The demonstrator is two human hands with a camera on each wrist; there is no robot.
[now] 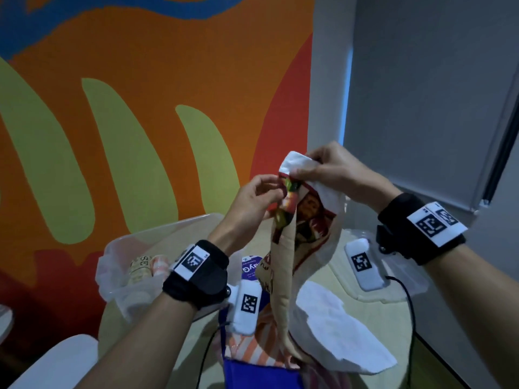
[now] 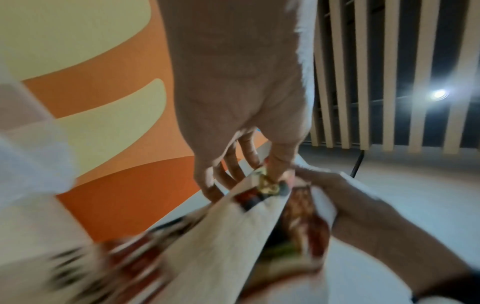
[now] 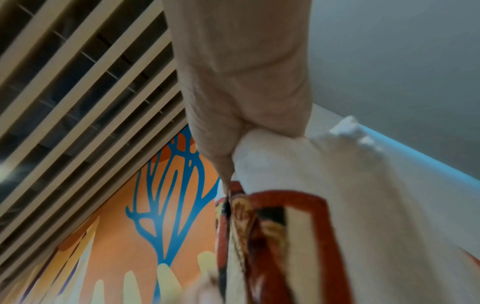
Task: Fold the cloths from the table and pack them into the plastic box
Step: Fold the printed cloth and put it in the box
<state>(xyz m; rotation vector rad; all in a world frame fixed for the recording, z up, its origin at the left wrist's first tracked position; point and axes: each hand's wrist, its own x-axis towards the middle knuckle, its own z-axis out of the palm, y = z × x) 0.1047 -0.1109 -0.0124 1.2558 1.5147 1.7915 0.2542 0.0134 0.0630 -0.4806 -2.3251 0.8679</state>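
Note:
A cream printed cloth (image 1: 297, 237) with a red border and a colourful picture hangs in the air above the table. My left hand (image 1: 262, 196) pinches its upper edge (image 2: 267, 181) between thumb and fingers. My right hand (image 1: 317, 169) grips the white top corner (image 3: 259, 148) just to the right and a little higher. The cloth's lower end drapes down onto a pile of cloths. The clear plastic box (image 1: 123, 248) stands at the left of the table with rolled cloths (image 1: 143, 269) inside.
On the round table (image 1: 373, 307) lie a white cloth (image 1: 337, 321), an orange-striped cloth (image 1: 252, 352) and a blue cloth (image 1: 258, 374). A purple card (image 1: 250, 266) lies behind them. A painted wall stands close behind the table. A white chair (image 1: 56, 363) is at the lower left.

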